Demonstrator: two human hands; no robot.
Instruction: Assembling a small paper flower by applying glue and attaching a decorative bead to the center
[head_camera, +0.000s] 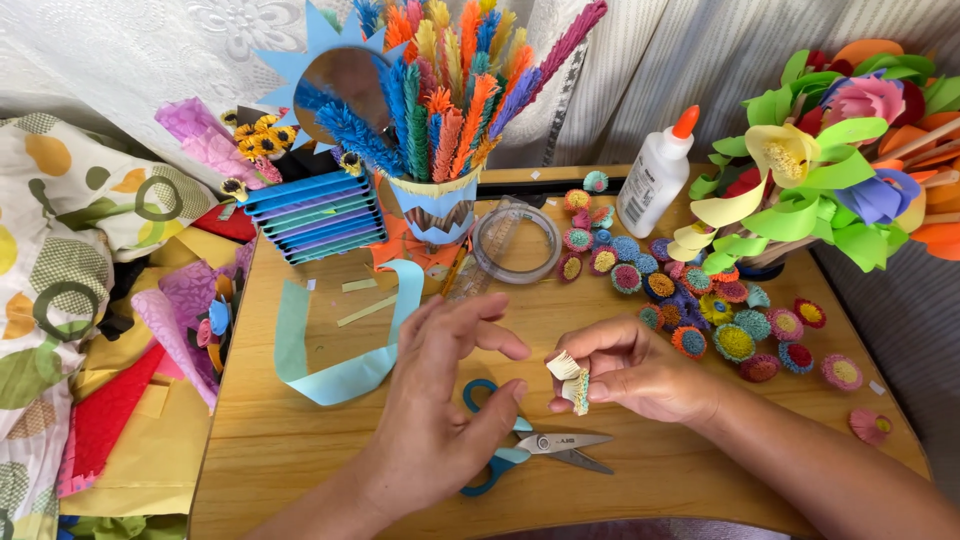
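My right hand (640, 372) pinches a small rolled, fringed paper coil (572, 378), cream on top with a yellow and teal layer below, above the wooden table (300, 440). My left hand (440, 400) hovers just left of the coil with its fingers spread and holds nothing. Under my left hand lie blue-handled scissors (545, 444), blades pointing right.
Several finished fringed paper flowers (700, 300) lie scattered at the right. A white glue bottle (655, 180), a clear tape roll (518, 240), a cup of fringed paper sticks (440, 200), a light blue paper strip (340, 370), paper flower bouquet (830, 170) and loose coloured sheets (120, 400) surround the work area.
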